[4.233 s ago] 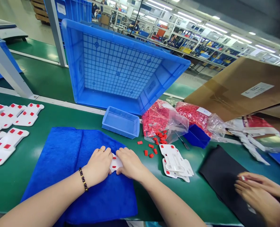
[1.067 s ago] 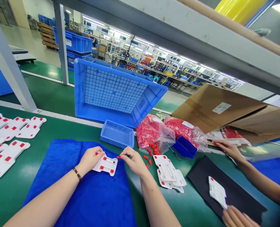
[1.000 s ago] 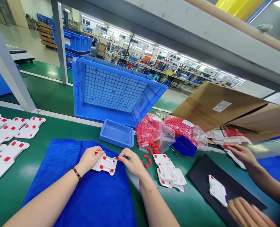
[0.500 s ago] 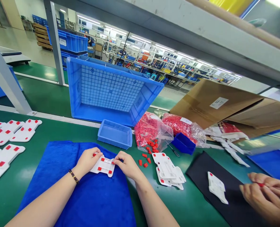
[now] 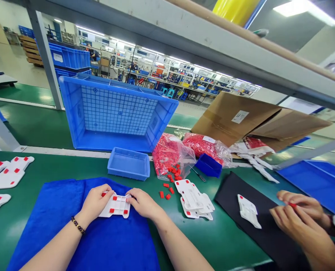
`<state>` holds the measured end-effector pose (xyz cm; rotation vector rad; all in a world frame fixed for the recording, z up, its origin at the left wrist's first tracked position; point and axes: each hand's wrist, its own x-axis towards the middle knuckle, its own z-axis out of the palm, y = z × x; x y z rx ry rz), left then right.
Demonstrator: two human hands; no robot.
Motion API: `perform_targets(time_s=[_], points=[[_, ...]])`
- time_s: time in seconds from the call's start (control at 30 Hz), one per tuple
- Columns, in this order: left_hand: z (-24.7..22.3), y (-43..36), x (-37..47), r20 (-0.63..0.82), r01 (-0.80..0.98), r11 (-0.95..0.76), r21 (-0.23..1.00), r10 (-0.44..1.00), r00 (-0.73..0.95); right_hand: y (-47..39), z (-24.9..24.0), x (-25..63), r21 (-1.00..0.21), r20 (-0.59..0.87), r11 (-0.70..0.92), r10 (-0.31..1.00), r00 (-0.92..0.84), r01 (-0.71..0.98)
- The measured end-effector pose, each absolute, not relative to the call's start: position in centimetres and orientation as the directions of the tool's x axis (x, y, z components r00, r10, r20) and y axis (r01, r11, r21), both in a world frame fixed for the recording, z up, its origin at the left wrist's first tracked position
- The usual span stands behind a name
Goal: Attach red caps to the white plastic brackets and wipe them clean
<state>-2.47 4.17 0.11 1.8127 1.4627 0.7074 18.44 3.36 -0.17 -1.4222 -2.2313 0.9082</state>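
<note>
A white plastic part (image 5: 109, 210) with several red pads lies on a blue cloth (image 5: 110, 244). My left hand (image 5: 97, 201) grips its left end, thumb on top near a red pad. My right hand (image 5: 141, 203) is closed on the upper right corner, its fingertips over a red pad there that is mostly hidden. Loose red pads (image 5: 166, 185) lie on the green table to the right. Beside them is a stack of white plastic parts (image 5: 194, 195), some with red pads.
Behind the cloth stand a small blue tray (image 5: 129, 163) and a large tilted blue crate (image 5: 119, 113). Bags of red pads (image 5: 169, 150), a dark blue bin (image 5: 209, 165) and a cardboard box (image 5: 226, 116) are farther right. A co-worker's hands (image 5: 300, 214) hold something red over a black cloth (image 5: 232, 199).
The view has turned rightward, so most things sit farther left. My right fingertips pinched the corner's red pad before; now they lie over that corner. My left hand keeps its grip.
</note>
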Motion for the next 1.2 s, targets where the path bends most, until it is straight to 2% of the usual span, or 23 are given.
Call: perform_targets(time_s=[0.13,0.23,0.37,0.47,0.57,0.67,0.77,0.9,1.07,1.2], points=[[0.1,4.2,-2.5,0.008,0.604,-0.156,0.781,0.971,0.240,3.4,0.3,18.1,-0.619,-0.091,0.293,0.895,-0.437,0.729],[0.4,4.0,-2.5,0.020,0.610,-0.177,0.773,0.967,0.255,3.2,0.9,18.3,-0.640,-0.069,0.300,0.895,-0.441,0.708],[1.4,3.3,-2.6,0.158,0.581,-0.360,0.730,0.916,0.369,2.5,2.0,19.4,-0.724,0.019,0.298,0.910,-0.414,0.622],[2.6,2.7,-2.6,0.229,0.552,-0.499,0.668,0.844,0.485,2.0,2.8,20.0,-0.728,0.070,0.327,0.910,-0.409,0.603],[3.7,2.2,-2.4,0.161,0.545,-0.553,0.630,0.780,0.605,1.6,3.4,20.5,-0.674,0.001,0.360,0.874,-0.486,0.646],[4.0,1.8,-2.1,0.100,0.561,-0.545,0.623,0.767,0.634,1.3,4.0,21.2,-0.641,-0.105,0.373,0.823,-0.559,0.671],[3.0,1.5,-1.5,0.089,0.582,-0.565,0.584,0.758,0.646,1.0,4.3,21.7,-0.600,-0.139,0.383,0.815,-0.563,0.702],[0.7,1.1,-0.7,0.019,0.632,-0.605,0.484,0.730,0.683,0.6,3.5,21.1,-0.481,-0.192,0.398,0.822,-0.536,0.781],[-0.1,0.5,0.0,-0.002,0.675,-0.621,0.399,0.736,0.678,0.3,2.8,19.8,-0.393,-0.201,0.441,0.815,-0.543,0.807],[0.4,-0.2,0.0,0.037,0.664,-0.627,0.408,0.738,0.674,0.0,3.4,20.0,-0.369,-0.161,0.469,0.818,-0.552,0.802]])
